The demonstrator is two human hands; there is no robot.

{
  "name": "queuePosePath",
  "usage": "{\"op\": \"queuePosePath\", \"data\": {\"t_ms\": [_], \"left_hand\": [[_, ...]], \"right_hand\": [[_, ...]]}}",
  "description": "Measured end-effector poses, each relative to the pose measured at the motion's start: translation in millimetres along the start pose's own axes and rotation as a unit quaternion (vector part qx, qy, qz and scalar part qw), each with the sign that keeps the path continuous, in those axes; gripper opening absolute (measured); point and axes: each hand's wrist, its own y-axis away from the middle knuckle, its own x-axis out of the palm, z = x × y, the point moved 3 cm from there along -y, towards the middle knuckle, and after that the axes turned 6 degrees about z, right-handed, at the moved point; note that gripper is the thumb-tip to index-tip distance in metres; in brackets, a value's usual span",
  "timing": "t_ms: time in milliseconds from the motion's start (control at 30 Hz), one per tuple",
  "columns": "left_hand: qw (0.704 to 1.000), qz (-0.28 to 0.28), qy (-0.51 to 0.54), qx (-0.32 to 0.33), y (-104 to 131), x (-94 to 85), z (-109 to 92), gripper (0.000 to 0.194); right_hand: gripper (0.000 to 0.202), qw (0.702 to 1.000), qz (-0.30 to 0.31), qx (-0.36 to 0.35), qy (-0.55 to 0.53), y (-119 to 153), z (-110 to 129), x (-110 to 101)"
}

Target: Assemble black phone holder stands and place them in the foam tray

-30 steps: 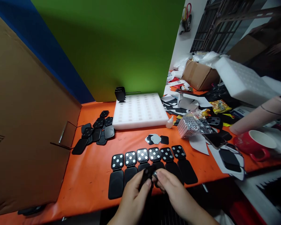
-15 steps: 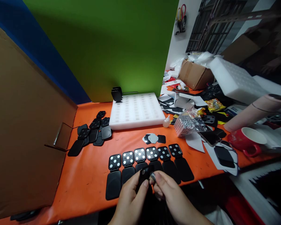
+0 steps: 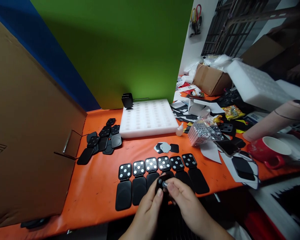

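My left hand [image 3: 150, 204] is closed around a black hinged plate [image 3: 159, 187], held up over the table's front edge. One silver disc shows on that plate. Between the fingertips of my right hand [image 3: 185, 200] is a short stack of small silver discs [image 3: 164, 184], right at the plate; whether they touch I cannot tell. Just behind my hands lies a row of several similar black hinged plates [image 3: 123, 195], opened out flat. Their square halves carry round silver discs in a five-dot pattern. My hands partly cover the middle plates.
A white foam block [image 3: 148, 120] bears black plates at its back left corner. More black plates [image 3: 103, 143] are piled at left, beside a cardboard box [image 3: 27, 133]. On the right are a bagged block of discs [image 3: 202, 131], a small bottle [image 3: 179, 130] and a red mug [image 3: 261, 150].
The whole view has shifted slightly to the right. The stack of discs in my right hand is now closer against the black plate, and my hands are nearer together.
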Motion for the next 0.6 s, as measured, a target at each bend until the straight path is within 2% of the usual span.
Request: {"op": "queuePosePath", "data": {"t_ms": [100,167,300,433,500,600], "left_hand": [[0.995,-0.062,0.039,-0.064,-1.5,-7.1,1.4,0.049],[0.994,-0.070,0.041,-0.077,-1.1,-8.4,1.7,0.050],[1.000,0.012,-0.028,0.005,1.1,0.4,-0.2,0.048],[0.991,0.016,-0.114,0.065,4.1,6.0,2.3,0.047],[0.989,0.012,-0.125,0.080,4.6,7.5,2.2,0.045],[0.996,0.014,-0.070,0.057,4.4,10.0,-0.5,0.044]], "right_hand": [[0.032,1.000,-0.001,0.009,0.009,-0.9,-1.2,-1.0],[0.030,0.997,-0.019,-0.005,0.079,-0.4,0.0,-1.5],[0.024,0.967,-0.060,-0.038,0.246,2.9,6.2,-2.9],[0.024,0.930,-0.056,-0.061,0.358,5.5,16.9,-4.9],[0.024,0.925,-0.046,-0.068,0.372,5.2,21.8,-6.2],[0.025,0.947,-0.028,-0.065,0.314,2.8,24.1,-8.2]]}}
